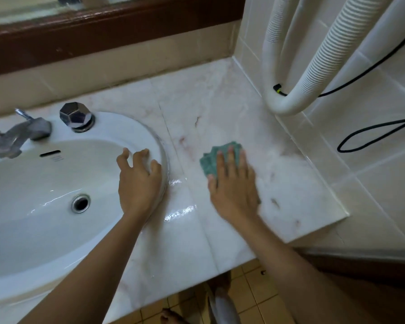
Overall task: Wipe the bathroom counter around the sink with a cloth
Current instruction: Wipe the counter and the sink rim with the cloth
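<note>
While the right hand (233, 183) is laid flat with fingers spread, the cloth (216, 160) is pressed beneath it onto the counter (220, 108), right of the sink (45, 183) and nearer the counter's right edge than its back edge. Nothing is gripped; the cloth is held by downward pressure only, its green edge showing past the fingertips. The left hand (139, 181) is set half open on the sink's right rim, fingers curled over the edge, apparently as a brace, with nothing held.

The cloth is judged light, soft and limp, liable to bunch or slide out from under the palm if pressure is uneven. A flat palm over its middle is judged the soundest hold. Wet sheen is seen on the counter between the hands toward the front edge, so the stone is judged slippery there. Dark marks are noted near the right edge. Motion blur on the right hand is noted.
</note>
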Demonstrator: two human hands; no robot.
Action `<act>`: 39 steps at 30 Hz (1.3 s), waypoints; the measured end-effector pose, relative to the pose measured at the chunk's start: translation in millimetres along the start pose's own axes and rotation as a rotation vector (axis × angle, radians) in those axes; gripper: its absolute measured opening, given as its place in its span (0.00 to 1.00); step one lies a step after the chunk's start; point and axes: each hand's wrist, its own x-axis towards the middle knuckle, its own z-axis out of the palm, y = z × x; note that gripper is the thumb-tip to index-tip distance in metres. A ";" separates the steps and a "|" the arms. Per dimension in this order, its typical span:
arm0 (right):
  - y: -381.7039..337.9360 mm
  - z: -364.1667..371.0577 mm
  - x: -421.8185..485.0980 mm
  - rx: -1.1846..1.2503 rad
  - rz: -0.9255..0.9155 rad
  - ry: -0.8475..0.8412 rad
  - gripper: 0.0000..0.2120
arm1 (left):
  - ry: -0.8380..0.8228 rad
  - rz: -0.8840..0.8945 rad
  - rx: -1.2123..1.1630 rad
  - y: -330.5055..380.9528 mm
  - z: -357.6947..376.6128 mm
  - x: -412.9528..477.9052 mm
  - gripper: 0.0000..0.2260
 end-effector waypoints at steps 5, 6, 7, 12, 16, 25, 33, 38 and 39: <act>-29.1 -2.8 -127.1 0.012 -0.440 -0.156 0.31 | -0.013 0.014 -0.010 -2.3 -2.3 -0.4 0.18; -5.9 -7.7 -133.9 0.001 -0.465 -0.169 0.31 | -0.021 0.009 -0.016 -3.1 -2.7 -0.4 0.18; 23.0 -12.8 -133.2 -0.024 -0.429 -0.150 0.31 | -0.025 0.005 -0.018 -3.3 -3.0 -0.4 0.18; 134.3 -39.9 -61.0 -0.087 0.044 -0.139 0.31 | 0.004 0.006 0.002 -0.3 0.1 0.1 0.17; 92.7 -29.4 -7.4 -0.049 0.188 -0.116 0.32 | 0.018 0.005 -0.005 2.6 2.4 2.8 0.18; 91.9 -31.7 -121.0 -0.027 -0.338 -0.188 0.31 | -0.039 0.079 -0.216 -19.2 -17.0 -20.3 0.15; 84.1 -33.1 -3.9 -0.046 0.294 -0.121 0.31 | 0.047 0.058 0.018 -96.5 -66.0 -95.9 0.18; -19.1 -5.8 -73.6 -0.028 -0.084 -0.109 0.32 | 0.060 0.048 0.161 -103.6 -58.8 -92.2 0.21; -20.6 -6.6 -95.8 -0.027 -0.192 -0.130 0.32 | 0.071 0.039 0.181 -102.7 -56.8 -90.9 0.22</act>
